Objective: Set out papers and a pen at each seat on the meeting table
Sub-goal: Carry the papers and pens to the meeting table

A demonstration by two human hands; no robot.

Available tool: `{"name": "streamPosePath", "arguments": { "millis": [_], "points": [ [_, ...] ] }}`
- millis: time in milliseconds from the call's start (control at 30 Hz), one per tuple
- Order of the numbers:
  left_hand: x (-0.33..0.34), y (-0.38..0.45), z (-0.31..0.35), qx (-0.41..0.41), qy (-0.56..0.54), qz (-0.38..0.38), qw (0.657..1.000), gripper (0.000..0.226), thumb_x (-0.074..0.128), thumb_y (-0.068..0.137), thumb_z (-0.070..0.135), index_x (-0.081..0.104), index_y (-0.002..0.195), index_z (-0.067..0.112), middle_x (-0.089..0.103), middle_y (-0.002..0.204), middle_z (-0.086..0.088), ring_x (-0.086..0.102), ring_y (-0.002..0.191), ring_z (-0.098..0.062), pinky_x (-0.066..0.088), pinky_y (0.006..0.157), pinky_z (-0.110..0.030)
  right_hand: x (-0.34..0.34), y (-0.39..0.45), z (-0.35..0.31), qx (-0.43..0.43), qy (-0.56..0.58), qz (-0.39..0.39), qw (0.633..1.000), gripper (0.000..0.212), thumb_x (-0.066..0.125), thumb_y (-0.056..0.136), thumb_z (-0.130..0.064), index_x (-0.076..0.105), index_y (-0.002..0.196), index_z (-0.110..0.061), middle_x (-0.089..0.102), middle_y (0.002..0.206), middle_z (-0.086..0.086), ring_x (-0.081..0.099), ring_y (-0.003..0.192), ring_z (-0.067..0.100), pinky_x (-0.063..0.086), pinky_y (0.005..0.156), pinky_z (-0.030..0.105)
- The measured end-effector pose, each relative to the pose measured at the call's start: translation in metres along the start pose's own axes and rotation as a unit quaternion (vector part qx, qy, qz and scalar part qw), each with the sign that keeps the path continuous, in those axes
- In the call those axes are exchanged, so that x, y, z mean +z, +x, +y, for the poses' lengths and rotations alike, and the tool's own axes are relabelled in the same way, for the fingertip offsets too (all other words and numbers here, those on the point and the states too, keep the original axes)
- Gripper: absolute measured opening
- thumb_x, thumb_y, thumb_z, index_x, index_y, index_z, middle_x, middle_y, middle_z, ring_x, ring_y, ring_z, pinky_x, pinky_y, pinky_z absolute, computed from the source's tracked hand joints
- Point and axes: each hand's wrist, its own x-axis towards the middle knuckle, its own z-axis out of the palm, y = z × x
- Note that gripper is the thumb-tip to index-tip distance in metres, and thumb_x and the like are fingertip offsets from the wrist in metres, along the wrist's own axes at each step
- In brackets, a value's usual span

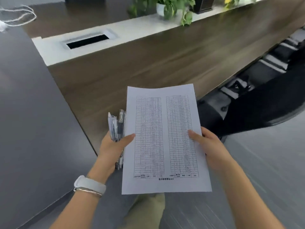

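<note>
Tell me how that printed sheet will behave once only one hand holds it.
The printed sheet is probably floppy: its far edge already curves though the left hand and right hand pinch opposite sides. It looks thin and light, so it may droop or slide on the wooden table.

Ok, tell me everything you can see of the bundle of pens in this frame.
The pens are a handful of clear-barrelled ones with dark grips and caps, bunched side by side and roughly upright. The left hand grips them at mid-length, its thumb pressing the left edge of the printed papers beside them. Their lower ends poke out below the palm. They are held in the air, near the table's edge.
</note>
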Motion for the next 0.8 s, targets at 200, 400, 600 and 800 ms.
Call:
{"name": "streamPosePath", "arguments": {
  "millis": [200,400,600,800],
  "points": [
    [0.005,0.059,0.026,0.011,-0.008,0.077,0.997,0.036,0.069,0.081,0.010,0.061,0.115,0.017,0.072,0.103,0.003,0.070,0.089,-0.010,0.055,0.065,-0.016,0.024,0.087,-0.053,0.011,-0.043,-0.064,0.997,0.017,0.056,0.092,-0.018,0.066,0.105,-0.017,0.075,0.098,0.002,0.072,0.088,0.023,0.056,0.072,0.038],
    [0.000,0.082,0.027,0.004,-0.022,0.169,0.985,0.027,0.067,0.082,0.004,0.062,0.089,0.029,0.072,0.081,0.014,0.070,0.068,0.001,0.054,0.057,-0.012,0.060,0.145,-0.075,0.042,-0.089,-0.124,0.987,0.016,0.058,0.090,-0.014,0.066,0.103,-0.016,0.073,0.101,0.005,0.070,0.089,0.022,0.055,0.071,0.035],
    [0.000,0.101,0.014,-0.041,-0.029,0.286,0.957,0.033,0.071,0.079,0.010,0.058,0.109,0.011,0.070,0.098,-0.003,0.068,0.085,-0.016,0.055,0.063,-0.022,0.093,0.195,-0.082,0.054,-0.166,-0.172,0.970,0.023,0.059,0.089,-0.013,0.064,0.112,-0.008,0.069,0.111,0.011,0.065,0.102,0.029,0.049,0.095,0.048],
    [0.015,0.132,0.016,-0.079,0.038,0.361,0.929,0.026,0.070,0.081,0.018,0.053,0.100,0.014,0.064,0.089,0.000,0.063,0.082,-0.018,0.053,0.069,-0.029,0.107,0.249,-0.090,0.068,-0.216,-0.197,0.954,0.022,0.059,0.089,-0.013,0.064,0.111,-0.010,0.068,0.110,0.010,0.064,0.102,0.029,0.048,0.097,0.048]
  ]
}}
